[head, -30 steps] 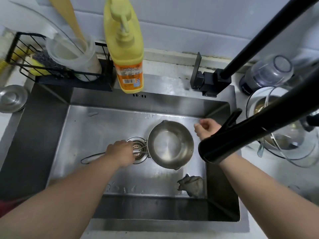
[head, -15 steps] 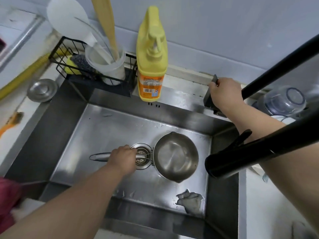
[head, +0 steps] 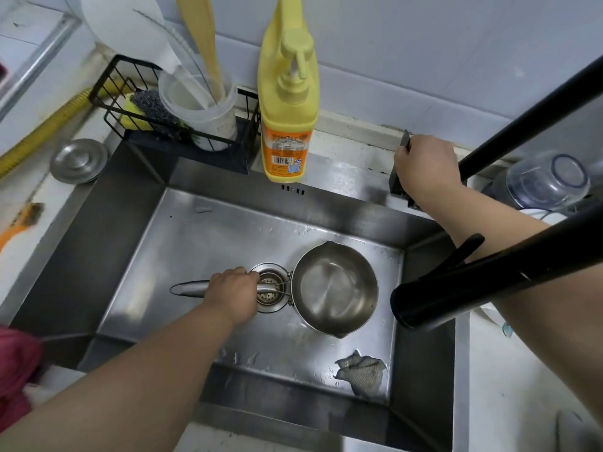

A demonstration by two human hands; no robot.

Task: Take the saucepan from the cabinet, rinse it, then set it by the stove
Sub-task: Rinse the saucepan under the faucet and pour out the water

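A small steel saucepan (head: pixel 336 288) sits upright in the steel sink (head: pixel 202 236), just right of the drain strainer (head: pixel 269 290). My left hand (head: pixel 233 290) grips its long handle, which points left. My right hand (head: pixel 424 166) is closed on the black faucet lever (head: pixel 405 141) at the sink's back right corner. The black faucet spout (head: pixel 483 285) hangs over the right side of the sink, its mouth near the pan. No water shows coming from the spout.
A yellow soap pump bottle (head: pixel 288 102) stands at the back rim. A black wire rack (head: pixel 130 102) with sponges and a utensil cup sits back left. A steel drain lid (head: pixel 79 160) lies left. A grey cloth (head: pixel 362 371) lies in the sink's front right corner. Glass bowls (head: pixel 548 181) stand right.
My right hand rose from beside the pan to the faucet lever and closed on it. The left hand kept its hold on the pan handle. The view tilted up and left.
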